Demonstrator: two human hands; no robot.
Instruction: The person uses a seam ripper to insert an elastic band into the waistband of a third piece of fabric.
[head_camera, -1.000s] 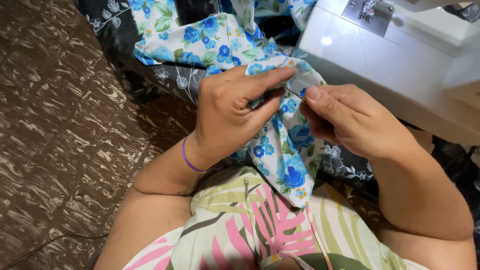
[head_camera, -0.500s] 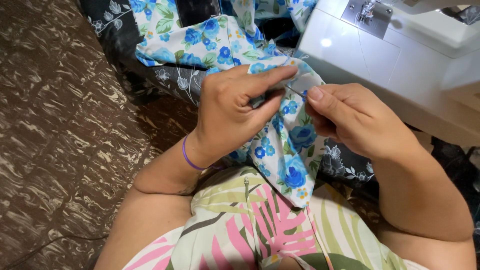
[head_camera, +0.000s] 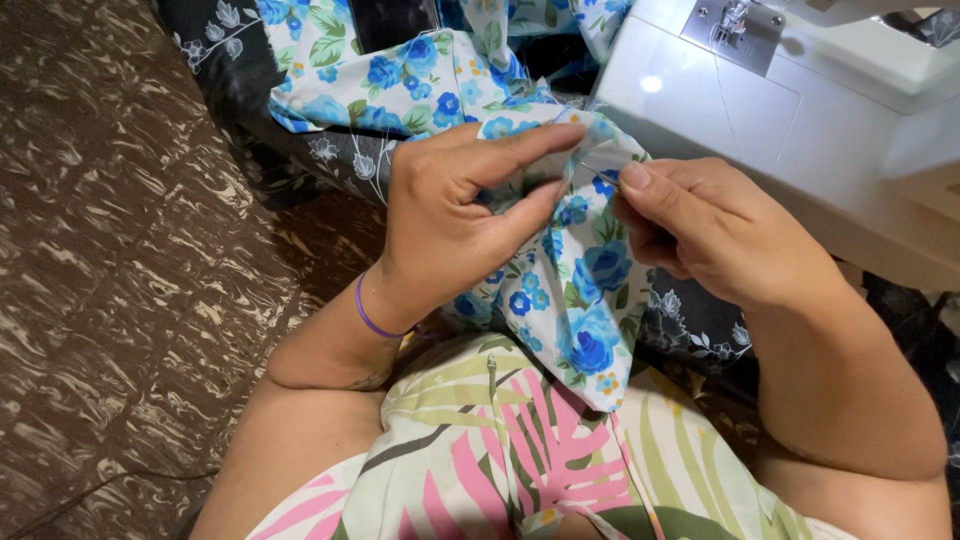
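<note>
Here, both hands meet over a fold of blue-flowered white fabric (head_camera: 585, 290). The left hand (head_camera: 450, 220) is closed on the cloth, its forefinger stretched along the top edge and its thumb pressing from below, so the fold is pinched between them. The right hand (head_camera: 700, 235) sits just beside it, fingertips nearly touching the left forefinger, thumb and forefinger pinched together on the same edge; a thin dark thing like a pin or needle shows between the two hands, too small to tell which. A purple band (head_camera: 372, 318) circles the left wrist.

Below the hands the fabric hangs down onto the person's lap, over a leaf-patterned garment (head_camera: 520, 450) in pink and green. Beyond the hands more of the flowered cloth lies heaped over black fabric with pale flowers (head_camera: 330, 150). Past the right hand stands a white sewing machine (head_camera: 760, 110). Left of the left hand is a brown marbled floor (head_camera: 130, 260).
</note>
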